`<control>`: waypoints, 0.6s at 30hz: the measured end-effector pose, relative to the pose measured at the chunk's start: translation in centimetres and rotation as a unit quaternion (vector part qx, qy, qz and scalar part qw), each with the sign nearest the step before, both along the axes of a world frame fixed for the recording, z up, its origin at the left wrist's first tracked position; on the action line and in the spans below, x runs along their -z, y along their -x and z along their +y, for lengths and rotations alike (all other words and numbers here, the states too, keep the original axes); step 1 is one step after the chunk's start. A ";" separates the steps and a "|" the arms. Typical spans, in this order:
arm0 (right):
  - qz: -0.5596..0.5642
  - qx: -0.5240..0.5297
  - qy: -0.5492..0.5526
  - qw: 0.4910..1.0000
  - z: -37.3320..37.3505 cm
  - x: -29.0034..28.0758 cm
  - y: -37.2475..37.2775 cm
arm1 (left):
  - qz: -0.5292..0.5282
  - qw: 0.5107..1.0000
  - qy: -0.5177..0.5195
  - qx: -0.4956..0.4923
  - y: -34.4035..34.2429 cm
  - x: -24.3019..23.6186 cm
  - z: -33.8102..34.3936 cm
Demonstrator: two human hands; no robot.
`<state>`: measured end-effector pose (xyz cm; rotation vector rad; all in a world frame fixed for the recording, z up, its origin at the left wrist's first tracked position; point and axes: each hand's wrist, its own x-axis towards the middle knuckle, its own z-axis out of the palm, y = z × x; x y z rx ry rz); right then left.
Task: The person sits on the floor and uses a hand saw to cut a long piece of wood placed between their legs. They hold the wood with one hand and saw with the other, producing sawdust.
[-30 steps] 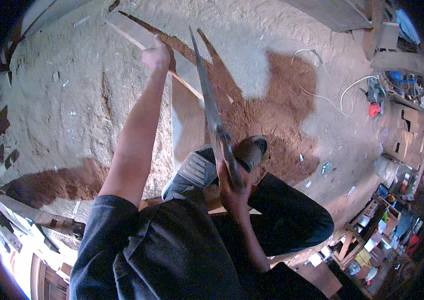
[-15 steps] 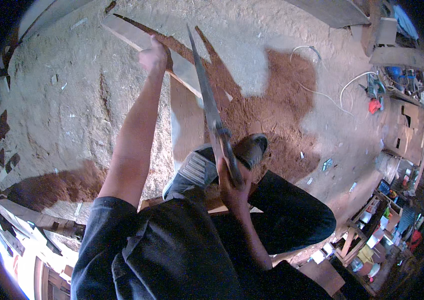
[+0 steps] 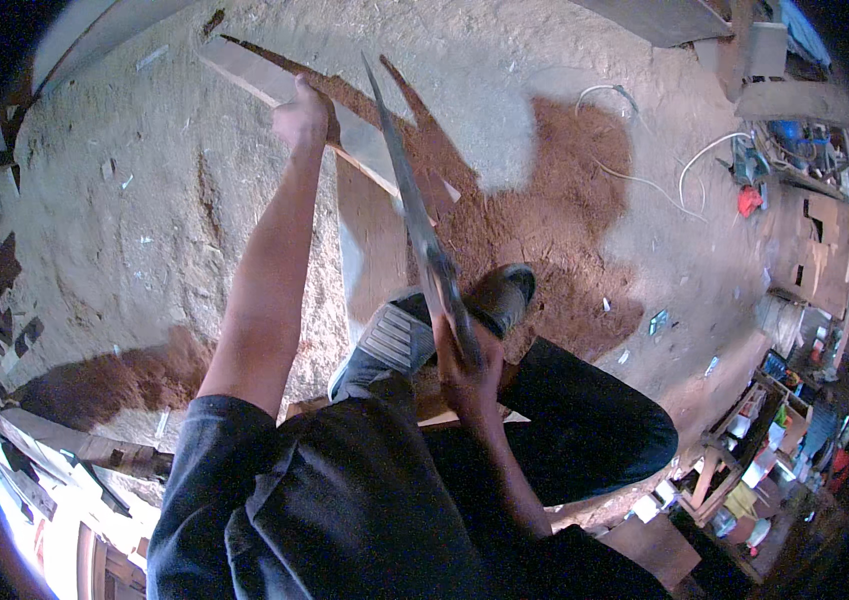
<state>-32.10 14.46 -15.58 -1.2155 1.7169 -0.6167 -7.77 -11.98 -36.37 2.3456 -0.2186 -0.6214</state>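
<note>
My left hand (image 3: 301,115) is closed around a long narrow board (image 3: 244,72), which slants from the far left toward the middle. My right hand (image 3: 471,375) grips a handsaw (image 3: 410,190) by its handle. The saw's blade points away from me and crosses over the board to the right of my left hand. Whether its teeth touch the wood I cannot tell. Beneath the board's near side lies a wider piece of wood (image 3: 369,230), running toward my shoes (image 3: 392,338).
Reddish sawdust (image 3: 574,230) covers the ground around the boards. A pale cable (image 3: 684,190) curls at the right. Farther right stand a wooden box (image 3: 814,235) and a cluttered rack of tools (image 3: 744,480). Wood scraps (image 3: 84,440) lie at the lower left.
The saw's blade tip has swung slightly to the left. Both hands keep their grip, and the board lies almost as before.
</note>
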 end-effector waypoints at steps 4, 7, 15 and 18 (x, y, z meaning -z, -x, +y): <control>-0.030 0.015 0.026 0.999 3.2 -1.0 1.8 | -0.015 0.999 0.015 0.024 -0.2 0.7 -0.2; -0.080 0.035 0.048 0.995 -2.4 1.2 -1.8 | -0.014 0.999 0.020 0.026 -0.7 1.8 -0.1; -0.025 0.009 0.116 0.993 -0.4 3.8 -0.9 | 0.009 1.000 0.016 0.001 -0.3 0.0 0.4; -0.023 -0.004 0.016 1.000 2.5 -2.0 -0.2 | -0.017 0.999 0.039 0.011 -1.7 1.7 -0.2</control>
